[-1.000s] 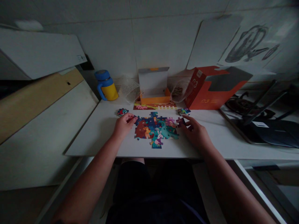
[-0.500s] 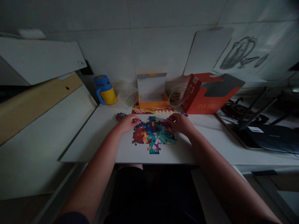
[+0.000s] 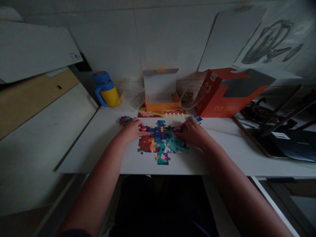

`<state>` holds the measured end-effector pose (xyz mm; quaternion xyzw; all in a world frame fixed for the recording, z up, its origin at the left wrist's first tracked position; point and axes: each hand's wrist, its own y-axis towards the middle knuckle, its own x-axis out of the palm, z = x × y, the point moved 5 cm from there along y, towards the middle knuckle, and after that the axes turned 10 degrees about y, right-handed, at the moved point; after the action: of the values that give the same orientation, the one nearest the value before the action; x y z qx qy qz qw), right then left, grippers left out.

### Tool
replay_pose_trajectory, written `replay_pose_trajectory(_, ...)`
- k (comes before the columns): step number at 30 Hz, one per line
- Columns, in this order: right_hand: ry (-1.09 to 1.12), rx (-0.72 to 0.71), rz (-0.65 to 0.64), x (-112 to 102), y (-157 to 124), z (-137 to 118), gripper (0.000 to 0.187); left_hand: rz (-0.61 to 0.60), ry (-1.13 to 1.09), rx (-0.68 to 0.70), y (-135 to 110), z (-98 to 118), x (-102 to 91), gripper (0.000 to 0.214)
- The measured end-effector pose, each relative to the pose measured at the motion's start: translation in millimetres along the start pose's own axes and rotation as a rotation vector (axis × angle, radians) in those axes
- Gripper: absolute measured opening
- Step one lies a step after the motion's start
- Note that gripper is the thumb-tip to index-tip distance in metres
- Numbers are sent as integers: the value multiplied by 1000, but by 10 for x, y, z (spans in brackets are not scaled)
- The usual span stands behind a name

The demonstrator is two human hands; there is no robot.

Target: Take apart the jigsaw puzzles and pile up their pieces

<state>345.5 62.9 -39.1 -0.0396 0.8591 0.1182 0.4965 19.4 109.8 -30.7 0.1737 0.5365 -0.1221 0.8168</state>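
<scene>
A partly assembled colourful jigsaw puzzle [image 3: 161,142] lies on the white table [image 3: 222,154] in front of me. My left hand [image 3: 132,130] rests on the puzzle's upper left edge, fingers curled down onto the pieces there. My right hand [image 3: 191,132] presses on the puzzle's upper right part, fingers bent onto a piece. A small cluster of loose pieces [image 3: 124,119] lies just left of my left hand. Another loose cluster [image 3: 197,118] peeks out behind my right hand.
At the back stand a blue and yellow mug [image 3: 106,90], an open orange and white puzzle box [image 3: 161,90], two clear plastic bags [image 3: 133,92] and a large orange carton [image 3: 229,92]. A dark tray with black items [image 3: 278,131] sits to the right.
My right hand moved from the table right of the puzzle onto its upper right part. My left hand stays at the upper left edge. The view shifted slightly.
</scene>
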Motion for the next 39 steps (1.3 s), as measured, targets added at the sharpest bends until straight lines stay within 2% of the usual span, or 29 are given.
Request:
replay_pose_trajectory(7,160,95,43,-2,20,26,56,-5,-115,-110,-37,-24,52,47)
replay_pose_trajectory(11,328,102,52,28,19,21,49,-27,-348,-132,-47,-20,96,44)
replay_pose_trajectory(14,439,114,101,9,23,21,42,-47,-567,-159,-24,-55,133,49)
replay_pose_trajectory(18,519,141,131,-74,23,13,36,-28,-685,-201,-22,-106,91,57)
replay_pose_trajectory(21,526,120,87,-135,11,-11,36,-84,-771,-174,-63,-80,28,55)
replay_pose_trajectory(25,459,110,62,-197,-9,-17,36,-170,-767,-137,-118,-64,-14,49)
replay_pose_trajectory(28,451,112,61,-203,-12,-14,39,-178,-732,-146,-120,-83,3,48)
replay_pose_trajectory(34,530,100,107,-162,12,32,35,-93,-796,-181,-79,-83,-8,49)
replay_pose_trajectory(39,551,133,189,-157,42,162,30,-15,-693,-165,-75,-125,-88,40)
